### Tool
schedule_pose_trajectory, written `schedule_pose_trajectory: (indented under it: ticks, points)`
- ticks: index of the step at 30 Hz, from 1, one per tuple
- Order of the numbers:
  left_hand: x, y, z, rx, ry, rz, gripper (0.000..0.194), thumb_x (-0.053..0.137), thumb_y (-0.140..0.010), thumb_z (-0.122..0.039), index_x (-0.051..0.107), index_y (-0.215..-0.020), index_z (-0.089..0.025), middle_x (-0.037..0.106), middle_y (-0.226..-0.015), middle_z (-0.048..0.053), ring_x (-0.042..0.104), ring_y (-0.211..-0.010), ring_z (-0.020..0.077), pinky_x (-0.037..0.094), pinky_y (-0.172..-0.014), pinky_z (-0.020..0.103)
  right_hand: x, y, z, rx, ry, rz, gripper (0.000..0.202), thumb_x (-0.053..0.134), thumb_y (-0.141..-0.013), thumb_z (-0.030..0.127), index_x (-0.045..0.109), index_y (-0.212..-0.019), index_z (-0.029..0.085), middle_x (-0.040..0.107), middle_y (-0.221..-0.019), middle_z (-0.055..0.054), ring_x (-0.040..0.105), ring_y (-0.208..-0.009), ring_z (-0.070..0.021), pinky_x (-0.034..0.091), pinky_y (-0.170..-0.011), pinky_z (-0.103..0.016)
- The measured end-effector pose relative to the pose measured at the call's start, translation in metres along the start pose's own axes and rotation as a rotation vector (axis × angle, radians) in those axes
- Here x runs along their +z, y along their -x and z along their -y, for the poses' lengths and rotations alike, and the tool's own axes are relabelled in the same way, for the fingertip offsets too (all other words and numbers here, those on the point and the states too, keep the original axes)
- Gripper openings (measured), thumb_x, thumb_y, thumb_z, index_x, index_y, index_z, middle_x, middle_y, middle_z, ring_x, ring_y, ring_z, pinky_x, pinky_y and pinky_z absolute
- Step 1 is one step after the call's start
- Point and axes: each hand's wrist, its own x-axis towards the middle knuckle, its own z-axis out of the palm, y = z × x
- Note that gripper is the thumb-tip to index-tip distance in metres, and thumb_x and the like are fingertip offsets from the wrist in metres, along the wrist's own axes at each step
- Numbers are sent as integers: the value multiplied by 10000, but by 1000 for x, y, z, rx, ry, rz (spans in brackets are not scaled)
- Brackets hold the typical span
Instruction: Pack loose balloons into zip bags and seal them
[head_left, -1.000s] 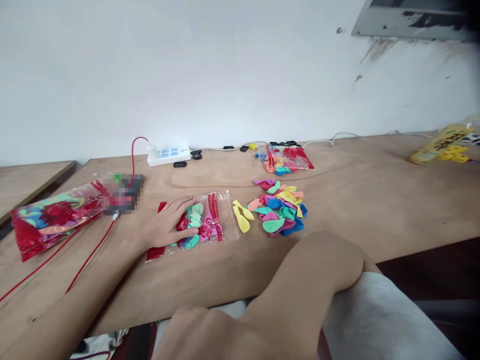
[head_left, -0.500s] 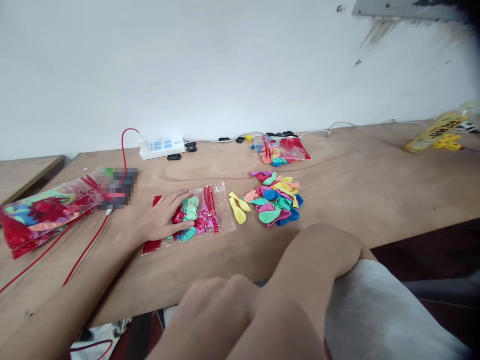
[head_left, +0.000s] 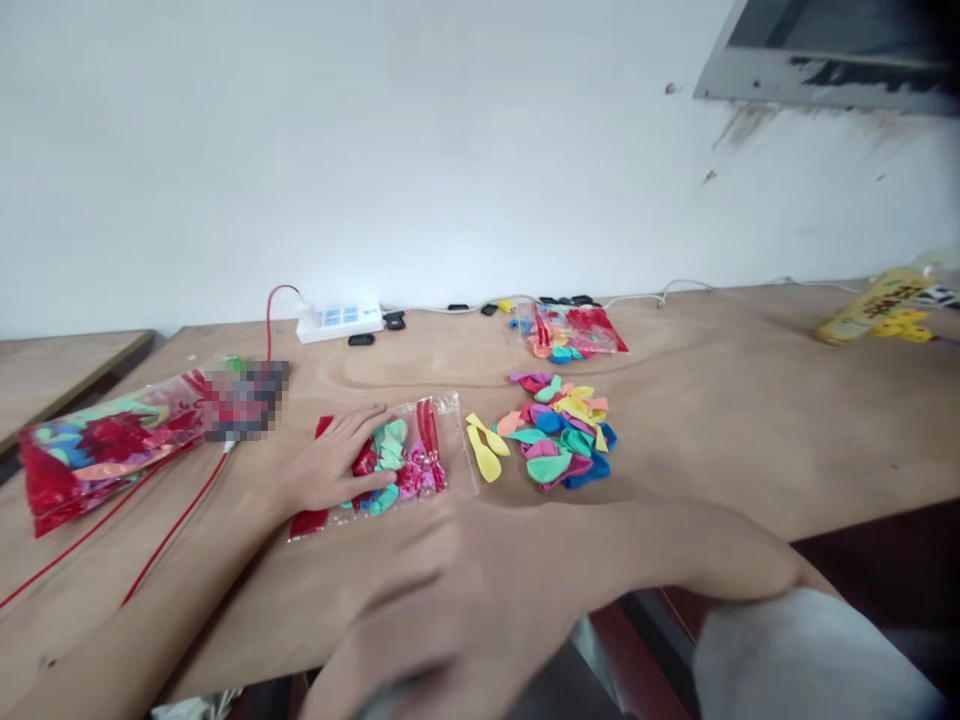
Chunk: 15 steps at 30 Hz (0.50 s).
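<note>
Left hand [head_left: 330, 468]: laid palm-down on the near balloon bag [head_left: 430, 440], fingers close together, thumb apart, pinching nothing visible; probably so placed to steady the slick plastic. Near bag: flat on the wooden table [head_left: 712, 420], clear end towards the loose balloons, perhaps for easy reach. Right hand [head_left: 450, 600]: low and close to the camera, over the near edge, blurred; cannot tell whether gripping anything. Heap of mixed balloons [head_left: 549, 467]: just beyond the yellow pair, probably bunched for handiness. Power strip [head_left: 341, 322]: against the wall, likely for slack in the red cable [head_left: 268, 322].

Counts: hands, 2; balloon bags, 3, including left bag [head_left: 112, 440] and far bag [head_left: 589, 328]; yellow balloons [head_left: 487, 463] apart from heap, 2; heap, 1, contents too overlapped to count; power strip, 1; yellow pack [head_left: 874, 305] at far right, 1.
</note>
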Motion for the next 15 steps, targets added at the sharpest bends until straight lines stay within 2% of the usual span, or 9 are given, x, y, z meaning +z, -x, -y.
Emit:
schedule_pose_trajectory:
  ticks: [1,3,6,9,12,15]
  points:
    - [-2,0,-2,1,-5,-3,873,539,-1013,-710,264,-1686,-227,363,-1707,155,353,-1563,379,311,-1275,559,-11,7,-12,-15,25,-14,218,667,-1029,455,735,-1116,267,735,-939,21,704,-961,-123,526,-855,-190]
    - [-5,-1,-6,-19,-24,-5,900,552,-996,-733,278,-1684,-221,365,-1704,168,376,-1549,394,318,-1267,578,-33,28,-37,148,156,-84,197,637,-1056,370,726,-1120,206,744,-1017,-32,696,-954,-142,523,-839,-235]
    - [-10,-1,-12,-51,-39,-1,892,568,-983,-743,324,-1671,-231,377,-1702,161,380,-1548,400,338,-1255,585,-59,68,-71,368,283,-153,146,621,-1047,265,747,-992,216,748,-977,-32,688,-884,-167,514,-779,-273]
    - [-7,2,-13,-75,-32,-17,892,600,-961,-747,366,-1658,-243,400,-1691,166,385,-1546,412,371,-1238,591,-72,102,-96,554,233,-363,180,612,-1047,326,740,-980,220,749,-900,-31,695,-814,-181,547,-747,-293]
    - [1,3,-8,-57,-29,-102,860,648,-945,-717,386,-1649,-298,399,-1698,134,394,-1543,409,385,-1235,598,-75,119,-112,585,307,-499,234,618,-1037,381,748,-938,213,749,-852,-52,715,-816,-219,590,-789,-351]
    - [1,1,-7,-4,-94,-270,854,695,-935,-660,358,-1653,-347,404,-1698,105,421,-1529,401,427,-1219,594,-82,119,-111,516,388,-585,203,624,-1033,370,776,-1010,237,790,-992,-75,757,-937,-246,628,-853,-371]
